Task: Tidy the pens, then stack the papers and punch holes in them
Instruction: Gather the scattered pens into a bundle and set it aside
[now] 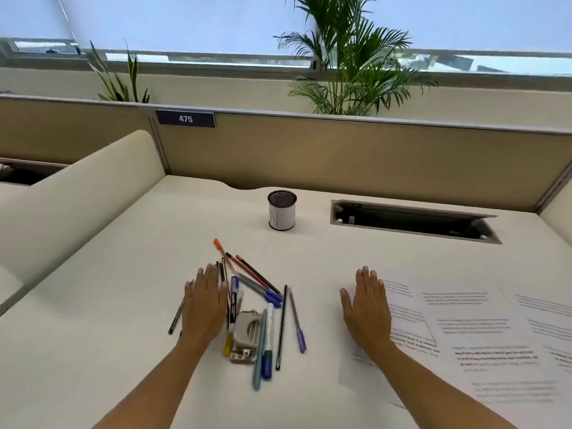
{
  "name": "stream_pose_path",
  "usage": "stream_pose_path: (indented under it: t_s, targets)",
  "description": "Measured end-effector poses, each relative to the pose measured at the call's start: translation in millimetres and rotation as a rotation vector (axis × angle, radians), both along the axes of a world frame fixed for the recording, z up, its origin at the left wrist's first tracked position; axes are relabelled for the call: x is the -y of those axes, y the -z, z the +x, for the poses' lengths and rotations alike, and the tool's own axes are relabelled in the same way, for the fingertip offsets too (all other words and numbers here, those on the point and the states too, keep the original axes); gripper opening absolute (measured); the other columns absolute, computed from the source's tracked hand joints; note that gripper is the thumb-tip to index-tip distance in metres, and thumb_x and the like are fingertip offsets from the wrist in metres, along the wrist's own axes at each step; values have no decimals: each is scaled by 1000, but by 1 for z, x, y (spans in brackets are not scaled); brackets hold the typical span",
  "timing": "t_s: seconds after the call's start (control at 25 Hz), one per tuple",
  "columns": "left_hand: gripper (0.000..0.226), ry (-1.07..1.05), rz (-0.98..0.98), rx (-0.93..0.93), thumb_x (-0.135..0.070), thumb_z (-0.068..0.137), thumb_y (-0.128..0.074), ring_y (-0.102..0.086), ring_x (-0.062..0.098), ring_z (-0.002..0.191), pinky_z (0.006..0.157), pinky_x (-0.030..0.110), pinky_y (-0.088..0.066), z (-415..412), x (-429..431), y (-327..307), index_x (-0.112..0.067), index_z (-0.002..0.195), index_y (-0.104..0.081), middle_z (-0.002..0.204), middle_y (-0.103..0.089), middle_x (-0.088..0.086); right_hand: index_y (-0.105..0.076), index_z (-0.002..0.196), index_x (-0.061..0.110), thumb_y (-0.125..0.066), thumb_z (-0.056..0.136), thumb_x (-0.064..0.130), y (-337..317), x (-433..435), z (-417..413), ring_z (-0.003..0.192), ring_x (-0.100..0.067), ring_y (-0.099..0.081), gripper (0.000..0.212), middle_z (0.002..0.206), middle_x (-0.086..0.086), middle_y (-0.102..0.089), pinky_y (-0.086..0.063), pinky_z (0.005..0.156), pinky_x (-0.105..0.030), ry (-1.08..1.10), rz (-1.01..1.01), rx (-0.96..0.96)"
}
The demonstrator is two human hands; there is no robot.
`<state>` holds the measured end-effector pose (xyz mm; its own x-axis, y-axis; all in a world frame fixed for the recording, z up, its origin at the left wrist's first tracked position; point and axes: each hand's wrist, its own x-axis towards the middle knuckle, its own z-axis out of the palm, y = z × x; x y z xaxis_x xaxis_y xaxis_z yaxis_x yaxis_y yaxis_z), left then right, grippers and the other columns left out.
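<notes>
Many loose pens (247, 292) could roll off or scatter if swept carelessly.
They lie fanned and crossing around the hole punch (245, 339) on the table (108, 305), mesh cup (282, 209) well behind; left hand (204, 308) flat, released on them, right hand (368, 308) flat, grasping nothing, on spread papers (470, 335).

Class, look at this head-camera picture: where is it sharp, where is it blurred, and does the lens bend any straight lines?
In the head view, the pens and hole punch are fairly sharp; the print on the papers smears towards the right edge; the wide lens bows the partition; daylight from the window is soft, so both hands cast only faint shadows.
</notes>
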<state>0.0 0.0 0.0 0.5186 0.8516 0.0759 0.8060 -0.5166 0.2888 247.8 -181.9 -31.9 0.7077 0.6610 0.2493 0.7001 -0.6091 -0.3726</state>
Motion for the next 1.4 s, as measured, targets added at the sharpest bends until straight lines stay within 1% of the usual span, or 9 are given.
stream_pose_path:
  t_s: [0.08,0.28,0.4,0.52,0.64,0.72,0.88,1.16,1.4]
  targets:
    - [53,-124,-127,168,-30,102,-23,-7,26,148,120,47,-3,-12,-10,6,-7,150,-17,160,-12,10,-14,151,5,-33,100,42,7,0,-3,149,-22,-7,66,161,-10,-12,-2,122,-33,35,-76,-53]
    - [53,-121,-212,115,-32,102,-23,-11,27,148,120,46,-10,-42,-30,26,-13,151,-14,160,-13,9,-11,151,3,-34,99,43,23,0,-13,149,-23,-6,69,161,-11,-10,-4,122,-35,102,-170,-62]
    - [52,-116,-227,234,-34,101,-31,-32,27,140,118,42,-24,-50,-35,24,-11,147,-29,152,-34,11,-14,150,2,-37,100,38,15,-9,-18,149,-23,-7,66,160,-12,-12,-5,122,-37,114,-128,-91]
    - [45,-138,-159,266,-33,97,-44,-51,30,118,99,41,-44,-52,-41,21,-6,133,-47,129,-57,13,-30,146,2,-47,97,28,0,-24,-46,145,-27,-24,58,155,-14,-30,-14,121,-36,118,50,-98]
    - [46,-163,-154,182,-38,93,-51,-51,32,105,85,41,-47,-47,-47,16,-3,122,-52,117,-56,17,-48,132,5,-59,91,23,-7,-41,-90,120,-28,-52,46,130,-12,-56,-42,97,-31,153,173,-141]
    - [56,-204,-195,137,-48,89,-54,-52,32,101,81,40,-47,-42,-48,14,1,115,-51,114,-53,19,-50,126,10,-62,89,27,-8,-51,-117,111,-20,-53,42,120,-6,-56,-41,84,-23,148,165,-234]
    - [78,-210,-263,64,-60,80,-59,-52,33,106,81,37,-47,-34,-49,14,4,121,-43,118,-50,19,-47,123,10,-63,88,39,-7,-69,-143,106,-16,-47,49,117,-4,-50,-42,82,-23,191,37,-314]
    - [52,-111,-291,-12,-40,87,-61,-56,29,102,72,32,-43,-31,-51,10,-2,116,-42,117,-51,16,-46,113,6,-48,95,9,-12,-77,-144,98,-22,-51,18,114,-11,-51,-45,76,-28,295,-185,-311]
    - [33,-212,-412,-140,-13,92,-49,-51,32,113,87,35,-45,-24,-60,8,4,120,-43,123,-50,20,-41,121,4,-46,95,3,-10,-88,-145,105,-20,-52,27,119,-13,-51,-47,84,-25,307,-459,-204]
